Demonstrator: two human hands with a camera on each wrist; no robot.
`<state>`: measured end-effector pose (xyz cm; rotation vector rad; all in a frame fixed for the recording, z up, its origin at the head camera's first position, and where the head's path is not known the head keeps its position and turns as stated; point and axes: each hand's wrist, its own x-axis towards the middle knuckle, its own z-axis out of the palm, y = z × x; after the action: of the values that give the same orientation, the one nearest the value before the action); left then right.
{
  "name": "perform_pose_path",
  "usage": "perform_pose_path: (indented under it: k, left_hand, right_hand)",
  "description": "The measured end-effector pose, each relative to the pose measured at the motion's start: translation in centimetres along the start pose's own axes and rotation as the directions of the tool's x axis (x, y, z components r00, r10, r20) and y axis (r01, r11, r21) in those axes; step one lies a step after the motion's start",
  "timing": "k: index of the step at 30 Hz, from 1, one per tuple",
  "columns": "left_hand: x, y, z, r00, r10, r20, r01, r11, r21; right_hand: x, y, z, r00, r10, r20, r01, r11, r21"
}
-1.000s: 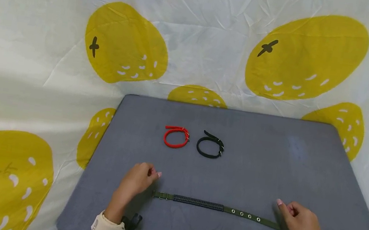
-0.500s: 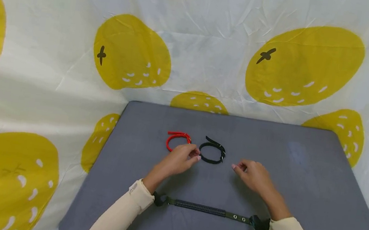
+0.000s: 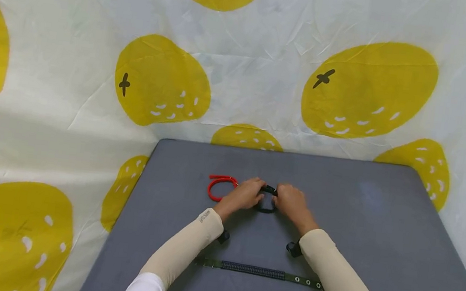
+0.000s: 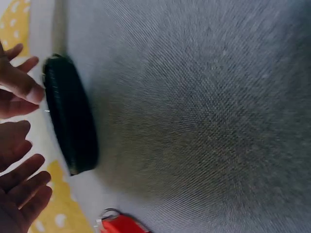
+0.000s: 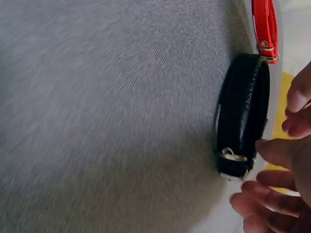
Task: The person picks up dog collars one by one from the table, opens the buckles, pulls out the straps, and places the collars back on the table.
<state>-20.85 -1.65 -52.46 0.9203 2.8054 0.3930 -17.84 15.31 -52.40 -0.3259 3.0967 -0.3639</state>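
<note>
A black buckle collar [image 3: 266,211] lies as a loop on the grey tabletop between my two hands. My left hand [image 3: 246,194] is at its left side, and in the left wrist view the left fingers [image 4: 34,187] are spread beside the collar's far side. On the collar's right, my right hand [image 3: 292,202] has its thumb right at the strap near the metal buckle [image 5: 233,155], with the other fingers loosely bent beyond it. A red buckle collar [image 3: 213,196] lies looped just left of my left hand, partly covered by it.
Nearer to me, an olive-green collar [image 3: 252,269] with a braided middle and metal eyelets lies stretched out flat, its ends partly behind my arms. A white cloth [image 3: 248,93] with yellow fruit prints hangs behind the grey table [image 3: 378,253].
Both hands have left the ends of the olive-green collar, moved forward and inward, and come to the two sides of the black collar. The collars lie about where they were.
</note>
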Motion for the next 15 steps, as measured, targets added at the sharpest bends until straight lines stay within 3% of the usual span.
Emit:
perform_pose_path:
  k: [6,10,15]
  left_hand:
    - [1.5,-1.2,1.5,0.999,-0.033,0.025,0.029,0.99,0.139]
    - [2.0,-1.4,1.9,1.0,-0.012,0.017,0.008,0.97,0.244]
    - [2.1,-1.4,2.2,0.999,0.05,0.005,-0.049,0.955,0.293]
  right_hand:
    - [0.6,-0.5,1.3,0.993,-0.027,-0.119,0.026,1.0,-0.012]
    - [0.6,-0.3,2.0,0.989,-0.016,-0.147,0.021,0.999,0.028]
    - [-0.1,0.4,2.7,0.984,-0.046,-0.173,0.056,0.997,0.055]
